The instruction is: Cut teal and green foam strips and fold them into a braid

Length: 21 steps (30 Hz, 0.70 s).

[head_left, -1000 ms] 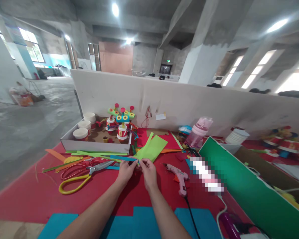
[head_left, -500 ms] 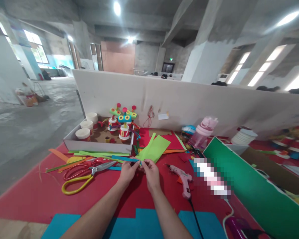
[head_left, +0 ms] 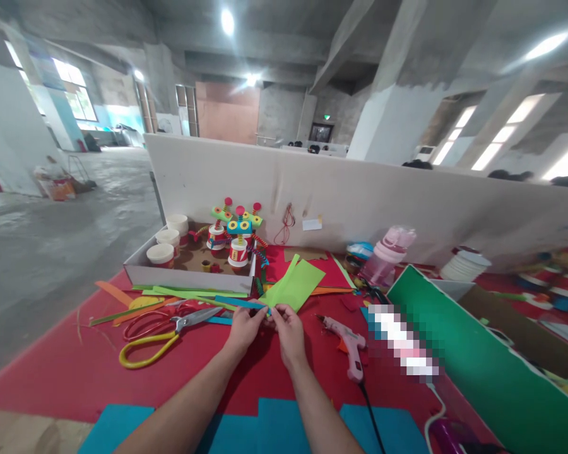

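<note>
My left hand (head_left: 246,325) and my right hand (head_left: 288,326) meet fingertip to fingertip over the red tabletop. Both pinch a narrow blue paper strip (head_left: 234,302), whose free part reaches out to the left past my left hand. What lies right between the fingertips is small and partly hidden. Just beyond my hands is a light green paper sheet (head_left: 305,282) with a green strip across it. Left of my left hand rest scissors (head_left: 182,325) with one yellow and one red handle. To the right of my right hand lies a pink glue gun (head_left: 345,340), its cord running toward me.
A shallow box (head_left: 189,281) holds paper cups and several paper-cup robot figures. Coloured strips (head_left: 170,293) lie before it. Blue sheets (head_left: 281,419) line the near edge. At the right stand a green panel (head_left: 473,359) and a pink bottle (head_left: 388,252). A white partition (head_left: 341,189) rises behind.
My hands stay almost in place, still pinching the blue strip. The whole view has shifted slightly; the things on the table have not visibly moved.
</note>
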### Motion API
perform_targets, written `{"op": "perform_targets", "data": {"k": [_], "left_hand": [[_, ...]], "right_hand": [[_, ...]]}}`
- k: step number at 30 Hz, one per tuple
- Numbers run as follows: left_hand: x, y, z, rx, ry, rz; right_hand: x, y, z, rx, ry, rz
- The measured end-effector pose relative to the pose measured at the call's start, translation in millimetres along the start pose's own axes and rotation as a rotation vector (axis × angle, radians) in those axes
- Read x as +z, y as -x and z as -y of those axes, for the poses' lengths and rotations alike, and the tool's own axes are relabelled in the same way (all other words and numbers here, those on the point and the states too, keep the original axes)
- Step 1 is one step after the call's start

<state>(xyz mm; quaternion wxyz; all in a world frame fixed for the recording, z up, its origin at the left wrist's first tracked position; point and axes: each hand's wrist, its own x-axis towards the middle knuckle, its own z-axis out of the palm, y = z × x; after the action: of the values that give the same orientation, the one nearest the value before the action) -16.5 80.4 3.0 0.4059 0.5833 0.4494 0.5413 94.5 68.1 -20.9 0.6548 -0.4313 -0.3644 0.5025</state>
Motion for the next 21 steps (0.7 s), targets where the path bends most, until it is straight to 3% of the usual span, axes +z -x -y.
{"op": "perform_targets", "data": {"k": [11, 21], "left_hand": [[-0.1, 3.2, 4.2, 0.001, 0.002, -0.014], [1.3, 2.7, 7.1, -0.043, 0.005, -0.020]], "right_hand": [[-2.5, 2.9, 7.6, -0.075, 0.160, 0.074], [-2.7, 3.2, 10.1, -0.056, 0.137, 0.068]]}}
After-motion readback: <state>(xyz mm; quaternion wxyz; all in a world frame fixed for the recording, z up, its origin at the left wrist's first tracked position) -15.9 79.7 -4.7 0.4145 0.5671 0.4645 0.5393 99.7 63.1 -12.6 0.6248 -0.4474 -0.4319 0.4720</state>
